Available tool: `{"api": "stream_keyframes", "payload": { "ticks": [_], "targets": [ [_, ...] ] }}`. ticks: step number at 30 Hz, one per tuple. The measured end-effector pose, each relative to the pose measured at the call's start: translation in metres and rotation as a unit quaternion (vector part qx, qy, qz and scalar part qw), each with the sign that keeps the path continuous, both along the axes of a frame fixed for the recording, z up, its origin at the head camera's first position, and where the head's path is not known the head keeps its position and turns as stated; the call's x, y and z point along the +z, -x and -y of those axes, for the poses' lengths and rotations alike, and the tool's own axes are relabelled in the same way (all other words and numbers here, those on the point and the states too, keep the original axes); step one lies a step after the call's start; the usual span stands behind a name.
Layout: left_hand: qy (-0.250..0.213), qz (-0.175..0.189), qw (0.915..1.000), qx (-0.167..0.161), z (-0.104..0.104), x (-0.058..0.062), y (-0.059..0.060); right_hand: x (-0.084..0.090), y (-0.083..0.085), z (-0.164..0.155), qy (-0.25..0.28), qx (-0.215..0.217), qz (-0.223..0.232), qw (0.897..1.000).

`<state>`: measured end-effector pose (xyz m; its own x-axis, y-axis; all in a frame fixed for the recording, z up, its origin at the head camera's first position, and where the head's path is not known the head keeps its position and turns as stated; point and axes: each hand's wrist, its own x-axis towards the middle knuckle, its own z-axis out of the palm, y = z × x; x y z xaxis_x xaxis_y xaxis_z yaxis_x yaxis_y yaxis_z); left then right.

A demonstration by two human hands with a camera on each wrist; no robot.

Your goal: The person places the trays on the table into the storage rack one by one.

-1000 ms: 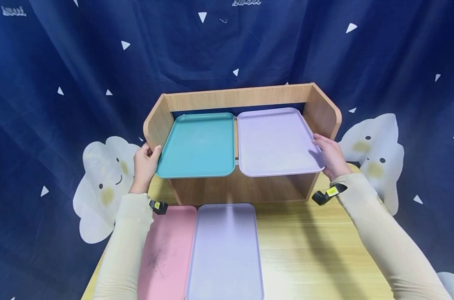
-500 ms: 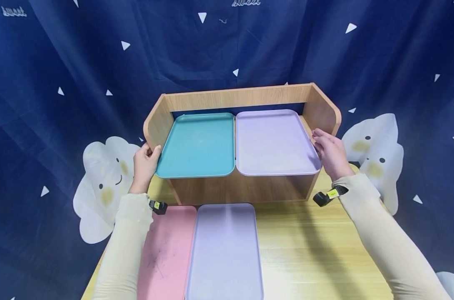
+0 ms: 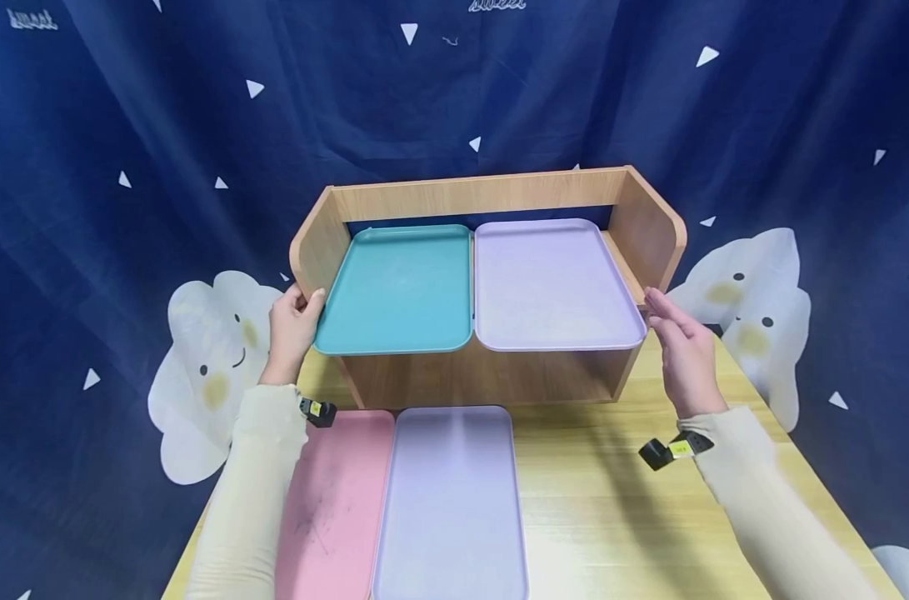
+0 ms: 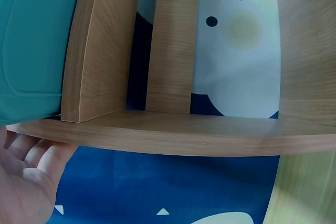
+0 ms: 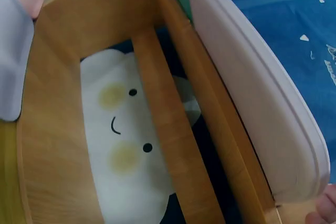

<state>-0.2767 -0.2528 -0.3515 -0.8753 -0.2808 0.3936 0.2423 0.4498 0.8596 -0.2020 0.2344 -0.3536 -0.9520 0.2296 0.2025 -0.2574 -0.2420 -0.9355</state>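
A teal tray and a lilac tray lie side by side on the upper board of a wooden shelf, their front ends jutting past its edge. My left hand grips the shelf's left side panel, thumb inside by the teal tray's edge; in the left wrist view its fingers go behind the wood. With fingers fairly straight, my right hand is at the lilac tray's front right corner. Only the fingertips show in the right wrist view, close to that tray's corner; whether they touch is unclear.
On the table, in front of the shelf, lie a pink tray with dark marks and a second lilac tray. The shelf's lower compartment faces them. A blue curtain hangs behind.
The upper lilac tray has shifted slightly left, opening a gap at the shelf's right panel. My right hand has left its right edge and drawn back toward me. The left hand stays put.
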Motion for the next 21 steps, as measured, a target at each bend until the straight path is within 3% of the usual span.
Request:
{"api": "stream_keyframes", "payload": {
  "ticks": [7, 15, 18, 21],
  "targets": [
    [-0.004, -0.001, 1.0, -0.001, -0.002, -0.001, 0.002, -0.028, -0.026, 0.005, 0.101, -0.043, -0.063, 0.992],
    [-0.002, 0.002, 1.0, 0.0, -0.001, -0.002, 0.003, -0.065, -0.047, 0.026, 0.159, -0.075, -0.119, 0.977],
    [0.0, 0.006, 1.0, -0.001, 0.0, -0.002, 0.003, -0.079, -0.052, 0.034, 0.162, -0.085, -0.116, 0.976],
    [0.0, 0.004, 1.0, 0.003, 0.001, -0.003, 0.003, -0.094, -0.055, 0.042, 0.147, -0.085, -0.082, 0.982]
  ]
}}
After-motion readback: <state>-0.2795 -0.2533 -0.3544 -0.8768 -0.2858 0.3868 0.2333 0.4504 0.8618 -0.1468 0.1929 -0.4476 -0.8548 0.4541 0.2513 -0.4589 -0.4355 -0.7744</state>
